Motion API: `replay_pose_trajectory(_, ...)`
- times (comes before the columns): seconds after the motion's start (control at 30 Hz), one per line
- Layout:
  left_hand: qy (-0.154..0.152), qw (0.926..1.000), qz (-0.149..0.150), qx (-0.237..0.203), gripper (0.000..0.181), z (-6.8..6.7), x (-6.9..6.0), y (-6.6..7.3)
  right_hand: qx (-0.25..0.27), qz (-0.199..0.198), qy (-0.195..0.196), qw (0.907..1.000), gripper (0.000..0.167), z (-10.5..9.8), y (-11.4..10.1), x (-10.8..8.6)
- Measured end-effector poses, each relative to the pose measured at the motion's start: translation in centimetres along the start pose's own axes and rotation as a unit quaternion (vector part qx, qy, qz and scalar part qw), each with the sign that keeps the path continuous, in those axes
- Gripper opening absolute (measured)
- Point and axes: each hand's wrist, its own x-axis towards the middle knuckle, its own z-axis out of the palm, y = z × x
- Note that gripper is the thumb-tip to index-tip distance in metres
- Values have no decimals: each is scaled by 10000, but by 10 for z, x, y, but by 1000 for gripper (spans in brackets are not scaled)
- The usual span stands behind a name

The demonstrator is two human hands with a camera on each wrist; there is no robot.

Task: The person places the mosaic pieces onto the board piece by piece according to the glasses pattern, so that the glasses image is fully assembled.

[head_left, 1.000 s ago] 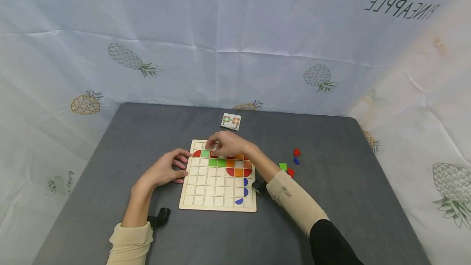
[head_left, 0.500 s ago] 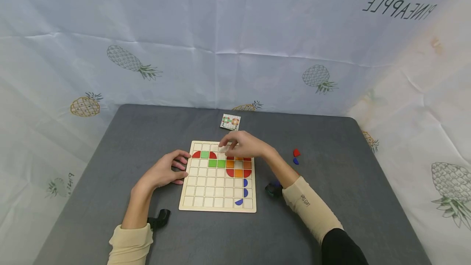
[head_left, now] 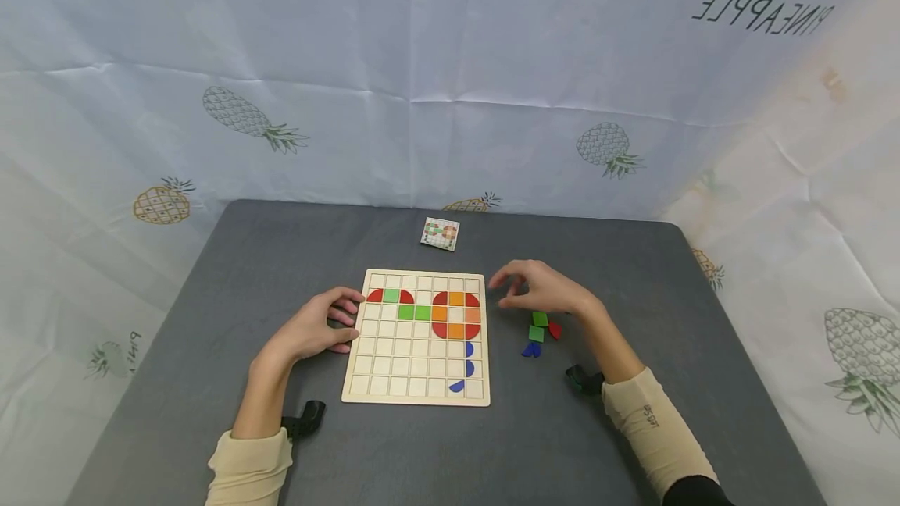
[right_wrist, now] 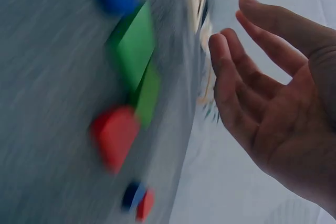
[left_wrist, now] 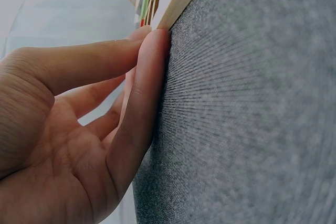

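Observation:
On the table lies a wooden grid board (head_left: 390, 365) with red, orange, green and blue flat pieces in some squares. My left hand (head_left: 323, 322) touches its left edge with thumb and fingertips; in the left wrist view the fingertips (left_wrist: 155, 38) meet the board's side. Off the board's upper right edge hovers my right hand (head_left: 541, 287), fingers loosely bent and nothing between them. Just below it lie green squares (head_left: 537, 334), a red rounded piece (head_left: 555, 330) and blue pieces (head_left: 532, 350). The right wrist view shows a green square (right_wrist: 134, 45) and a red piece (right_wrist: 115, 135), blurred.
A small pattern card (head_left: 441, 233) lies beyond the board's far edge. The grey table (head_left: 316, 240) reaches back to a curtain (head_left: 408, 37) printed with pineapples. In the right wrist view another red piece (right_wrist: 145, 205) lies beside a dark blue one (right_wrist: 133, 196).
My right hand has moved right, off the board, uncovering the red and orange pieces in its upper right. A red piece next to the left green square came into sight. My left hand stays put.

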Motion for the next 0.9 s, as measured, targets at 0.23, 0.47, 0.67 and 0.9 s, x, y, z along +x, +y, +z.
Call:
replay_pose_trajectory(0.23,14,10000,-6,17,55,1,0,0,28,373,-278,9989,33,-7,27,-34)
replay_pose_trajectory(0.47,28,10000,-4,55,55,1,0,1,115,517,-481,9974,32,-11,43,-49)
replay_pose_trajectory(0.67,25,10000,-20,21,56,1,0,1,155,582,-461,9971,28,-8,49,-50)
replay_pose_trajectory(0.9,37,10000,-18,55,56,0,1,0,111,595,-97,9981,31,-5,52,-48)
